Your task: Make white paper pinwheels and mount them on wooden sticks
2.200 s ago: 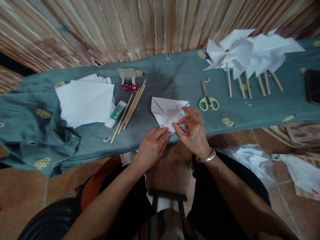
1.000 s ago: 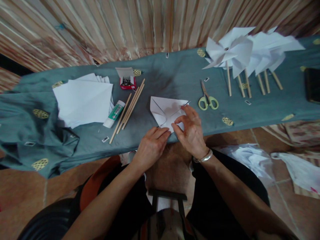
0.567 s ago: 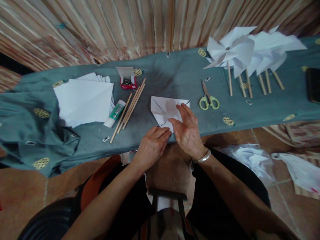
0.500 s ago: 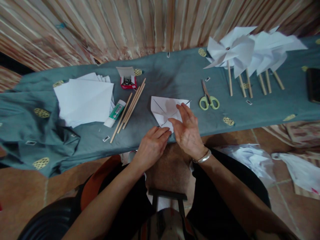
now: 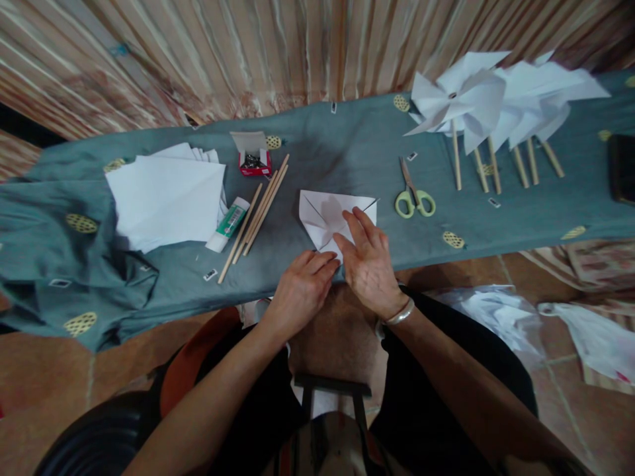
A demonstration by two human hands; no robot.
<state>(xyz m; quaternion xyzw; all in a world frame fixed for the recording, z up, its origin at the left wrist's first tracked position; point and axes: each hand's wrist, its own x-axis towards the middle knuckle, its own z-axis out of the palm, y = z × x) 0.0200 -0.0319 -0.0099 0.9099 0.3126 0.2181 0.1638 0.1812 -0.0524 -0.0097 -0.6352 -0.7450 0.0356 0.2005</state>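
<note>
A white sheet of paper (image 5: 320,213) with cut diagonal slits lies on the cloth before me, one part folded toward its middle. My left hand (image 5: 305,284) is closed, its fingers pinching the sheet's near corner at the table edge. Over the right half of the paper rests my right hand (image 5: 370,264), fingers stretched out and apart, the tips touching the surface. Its palm hides part of the sheet. To the right lie scissors (image 5: 415,200) with light green handles.
Left of the sheet are wooden sticks (image 5: 266,210), a glue stick (image 5: 228,225), an open red box (image 5: 254,162) of small metal pieces and stacked white paper (image 5: 169,198). White paper pinwheels (image 5: 476,99) on sticks lie at the back right. A dark object (image 5: 622,168) sits at the right edge.
My right hand has slid slightly left and toward me over the paper, its fingertips now nearer the sheet's middle. My left hand stays at the near corner.
</note>
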